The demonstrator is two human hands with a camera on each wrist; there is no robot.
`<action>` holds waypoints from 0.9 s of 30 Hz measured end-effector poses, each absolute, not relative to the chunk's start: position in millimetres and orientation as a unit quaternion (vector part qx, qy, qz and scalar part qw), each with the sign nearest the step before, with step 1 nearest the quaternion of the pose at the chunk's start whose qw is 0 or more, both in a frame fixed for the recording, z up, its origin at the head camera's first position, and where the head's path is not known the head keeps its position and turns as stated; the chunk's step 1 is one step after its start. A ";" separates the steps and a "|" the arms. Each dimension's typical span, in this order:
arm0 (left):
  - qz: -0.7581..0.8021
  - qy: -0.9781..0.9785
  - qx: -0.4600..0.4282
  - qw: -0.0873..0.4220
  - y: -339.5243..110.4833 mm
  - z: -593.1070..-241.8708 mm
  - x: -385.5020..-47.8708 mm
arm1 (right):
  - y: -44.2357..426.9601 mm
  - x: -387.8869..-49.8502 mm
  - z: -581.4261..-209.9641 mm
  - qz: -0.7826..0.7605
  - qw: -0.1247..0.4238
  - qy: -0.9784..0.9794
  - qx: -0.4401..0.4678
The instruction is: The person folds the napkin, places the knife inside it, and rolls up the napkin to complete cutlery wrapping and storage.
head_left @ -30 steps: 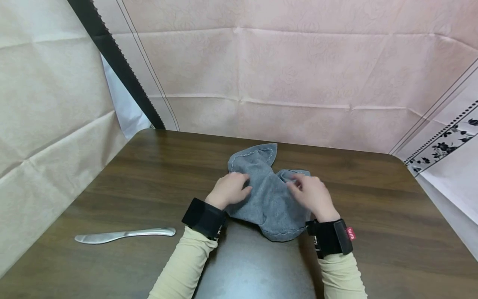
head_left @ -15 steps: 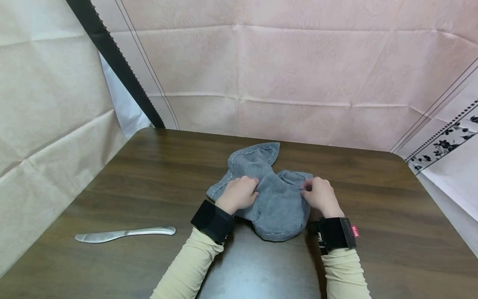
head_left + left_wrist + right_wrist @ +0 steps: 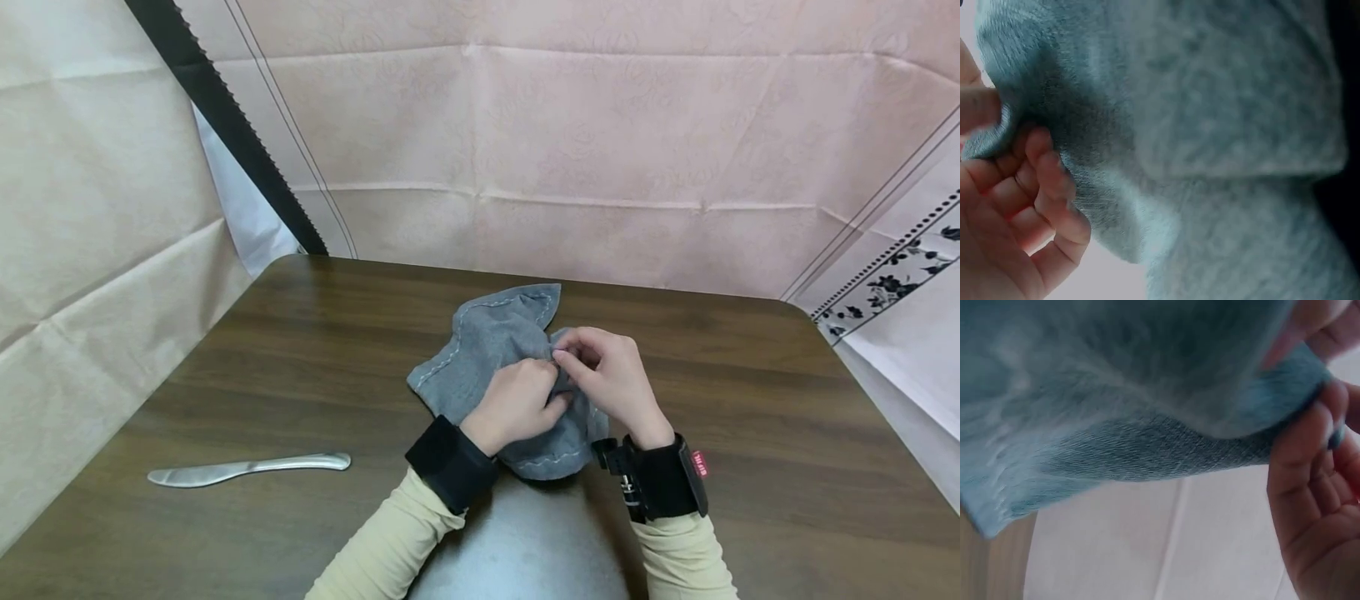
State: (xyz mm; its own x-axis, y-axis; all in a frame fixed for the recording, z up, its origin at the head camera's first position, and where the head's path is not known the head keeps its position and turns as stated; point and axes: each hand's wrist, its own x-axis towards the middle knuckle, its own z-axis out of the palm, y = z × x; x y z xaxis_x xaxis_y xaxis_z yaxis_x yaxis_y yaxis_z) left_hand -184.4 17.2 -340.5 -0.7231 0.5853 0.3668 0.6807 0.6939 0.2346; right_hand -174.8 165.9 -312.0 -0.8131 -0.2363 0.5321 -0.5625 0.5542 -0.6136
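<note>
A blue-grey cloth (image 3: 480, 333) with pale stitching along its hem lies bunched near the middle of the table. My left hand (image 3: 517, 406) grips its folds, with fingers bent into the fabric. Close on the right, my right hand (image 3: 611, 379) pinches a raised part between thumb and fingers. The two hands nearly meet. Seen from the left wrist, curled fingers (image 3: 1054, 187) hold an edge of the cloth (image 3: 1097, 81), which fills most of that view. In the right wrist view the cloth (image 3: 1166, 444) hangs lifted, pinched by fingers (image 3: 1297, 462). Parts of the cloth are hidden beneath the hands.
A silver table knife (image 3: 247, 471) lies on the left of the brown wooden table (image 3: 360, 333), apart from the cloth. Pale creased sheeting (image 3: 585, 150) hangs behind the table's far edge. A black strip (image 3: 232, 125) runs down it at the left.
My left hand has moved right across the cloth. My right hand moved right to the cloth's edge, then back left toward the left hand, bringing fabric with it. The knife stays put.
</note>
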 end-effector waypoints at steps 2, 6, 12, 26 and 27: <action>-0.194 -0.909 -0.343 0.134 14.4 -340.2 -187.5 | 165.5 -174.1 -310.4 0.427 0.190 -0.851 0.242; -0.221 -0.907 -0.319 0.160 3.2 -336.3 -195.5 | 174.4 -175.6 -310.8 0.402 0.169 -0.871 0.227; -0.289 -0.899 -0.259 0.204 -16.0 -329.7 -203.7 | 183.0 -180.6 -320.0 0.292 0.049 -0.923 0.248; -0.336 -0.882 -0.268 0.194 -2.6 -323.4 -190.7 | 170.0 -184.3 -325.9 0.286 0.218 -0.900 0.248; -0.325 -0.885 -0.276 0.186 0.5 -322.9 -187.4 | 169.8 -183.8 -325.1 0.285 0.231 -0.899 0.239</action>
State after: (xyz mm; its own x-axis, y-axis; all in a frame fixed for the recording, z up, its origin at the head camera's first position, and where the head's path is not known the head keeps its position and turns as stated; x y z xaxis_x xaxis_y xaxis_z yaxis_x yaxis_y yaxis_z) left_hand -187.4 0.5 -322.9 -0.7783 0.3681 0.5087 0.6099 0.6357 0.4732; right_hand -183.8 169.8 -325.1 -0.7794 -0.2983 0.5510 -0.5613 0.7231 -0.4025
